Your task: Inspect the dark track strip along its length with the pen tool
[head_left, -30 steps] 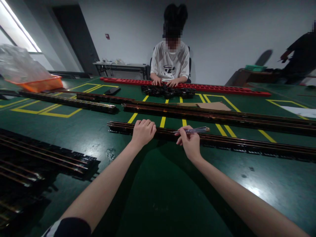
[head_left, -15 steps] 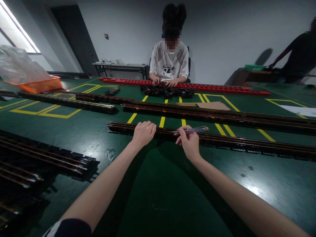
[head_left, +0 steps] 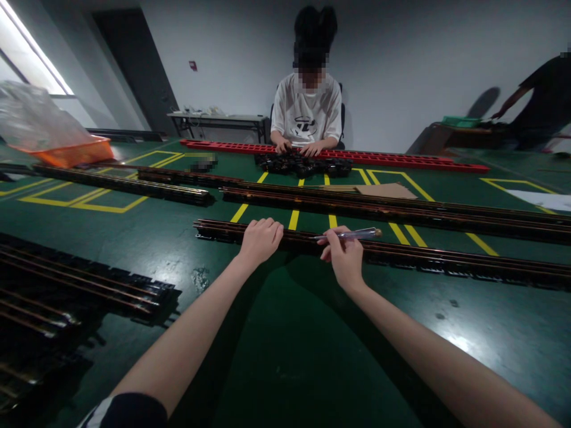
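Note:
A long black rail with copper-coloured strips [head_left: 428,257] lies across the green table in front of me. My left hand [head_left: 262,241] is closed over this rail near its left end, fingers curled round the far side. In my right hand [head_left: 345,255] is a screwdriver [head_left: 359,234] with a clear purplish handle, pinched between thumb and fingers. Its thin shaft points left, low over the rail between my hands; whether the tip touches, I cannot tell.
More black rails lie beyond [head_left: 379,208] and at the near left [head_left: 89,276]. A cardboard piece [head_left: 386,190] rests behind. An orange basket [head_left: 75,153] holds clear plastic bags. Across the table a person [head_left: 306,113] handles black parts [head_left: 303,163] beside a red slotted rail [head_left: 401,160].
My right hand has shifted very slightly right with the screwdriver. The left hand keeps its hold on the rail. At the far right, the standing person's arm has moved a little.

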`<state>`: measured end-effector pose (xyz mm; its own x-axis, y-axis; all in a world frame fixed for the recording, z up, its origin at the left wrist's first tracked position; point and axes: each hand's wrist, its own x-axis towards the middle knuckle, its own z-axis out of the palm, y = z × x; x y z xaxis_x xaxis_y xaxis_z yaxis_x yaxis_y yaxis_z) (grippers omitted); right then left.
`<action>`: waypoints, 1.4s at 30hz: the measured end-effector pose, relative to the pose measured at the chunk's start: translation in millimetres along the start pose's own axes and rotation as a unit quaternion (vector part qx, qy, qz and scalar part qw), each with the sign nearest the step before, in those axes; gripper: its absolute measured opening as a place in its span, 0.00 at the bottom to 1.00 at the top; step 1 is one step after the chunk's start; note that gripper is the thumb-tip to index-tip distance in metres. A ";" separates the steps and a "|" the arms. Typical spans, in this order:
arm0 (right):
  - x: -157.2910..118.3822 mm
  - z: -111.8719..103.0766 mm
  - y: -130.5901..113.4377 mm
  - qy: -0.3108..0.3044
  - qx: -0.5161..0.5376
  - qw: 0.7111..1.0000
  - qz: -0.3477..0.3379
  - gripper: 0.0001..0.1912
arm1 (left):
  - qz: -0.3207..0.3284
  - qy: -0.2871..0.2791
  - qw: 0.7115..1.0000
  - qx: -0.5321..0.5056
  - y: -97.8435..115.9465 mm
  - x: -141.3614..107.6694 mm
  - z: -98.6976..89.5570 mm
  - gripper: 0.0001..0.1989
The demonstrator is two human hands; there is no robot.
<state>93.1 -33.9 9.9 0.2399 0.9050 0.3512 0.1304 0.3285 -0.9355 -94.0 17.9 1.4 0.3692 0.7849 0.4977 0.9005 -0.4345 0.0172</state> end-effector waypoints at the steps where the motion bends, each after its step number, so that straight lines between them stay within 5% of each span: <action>1: -0.1 0.3 -0.1 0.005 0.001 1.000 0.001 0.10 | 0.000 0.000 1.000 0.002 0.0 0.1 0.2 0.22; 12: -0.4 -0.7 -3.0 0.062 0.006 0.998 0.016 0.09 | 0.003 -0.007 1.000 -0.006 0.1 0.9 -1.4 0.22; 27: 0.1 -2.2 0.1 0.029 0.021 0.999 0.018 0.09 | -0.010 0.001 1.000 -0.006 1.6 0.8 -0.8 0.23; 42: 3.5 -1.5 9.6 -0.096 0.001 0.995 0.004 0.15 | -0.115 0.027 0.993 0.026 1.7 -0.2 -4.3 0.26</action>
<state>96.6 -28.0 2.2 0.0530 0.9423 0.3305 0.1277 0.3218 -0.9381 -93.6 15.1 5.1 0.1403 0.8356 0.5312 0.9707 -0.2218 0.0925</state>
